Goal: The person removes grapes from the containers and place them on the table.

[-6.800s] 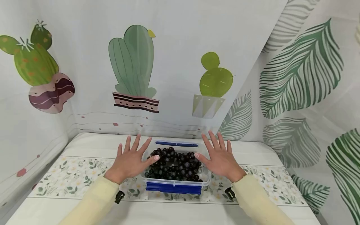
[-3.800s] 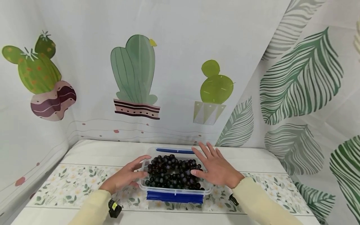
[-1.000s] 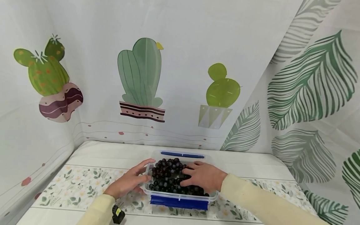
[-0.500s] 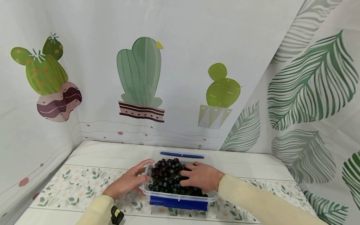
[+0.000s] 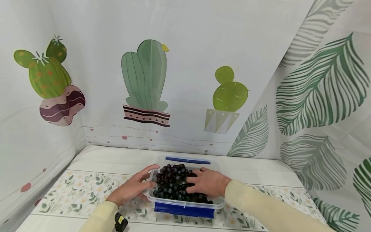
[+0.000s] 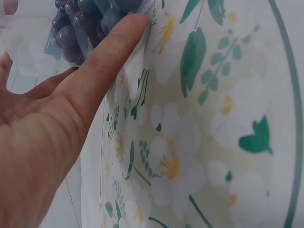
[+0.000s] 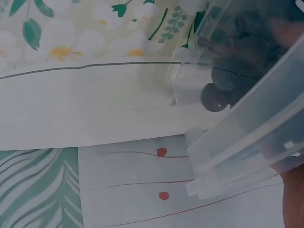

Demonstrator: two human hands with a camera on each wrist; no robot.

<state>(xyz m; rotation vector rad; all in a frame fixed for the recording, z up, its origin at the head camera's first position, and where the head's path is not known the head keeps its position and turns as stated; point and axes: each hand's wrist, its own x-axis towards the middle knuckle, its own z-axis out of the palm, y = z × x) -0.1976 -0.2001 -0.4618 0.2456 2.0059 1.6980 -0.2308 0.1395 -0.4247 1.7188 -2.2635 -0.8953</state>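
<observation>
Dark purple grapes [image 5: 169,187] fill a clear plastic food container [image 5: 150,196] with blue clip flaps along its front and back. At its left end my left hand [image 5: 130,187] holds the container, with thumb and index finger at the rim. In the left wrist view one finger of the left hand [image 6: 71,102] runs along the outside of the wall, low by the cloth. My right hand [image 5: 209,183] reaches over the right side into the grapes, fingers bent down and tips hidden among them. Through the clear wall in the right wrist view, a grape [image 7: 216,97] shows.
The table wears a white cloth with a floral band [image 5: 84,190]. Behind it hangs a curtain [image 5: 188,64] printed with cacti and leaves. A black device [image 5: 120,222] is strapped to the left wrist.
From spread above the container, both hands came down: the left took hold of its left end, then the right reached into the grapes. Over the last second they barely moved.
</observation>
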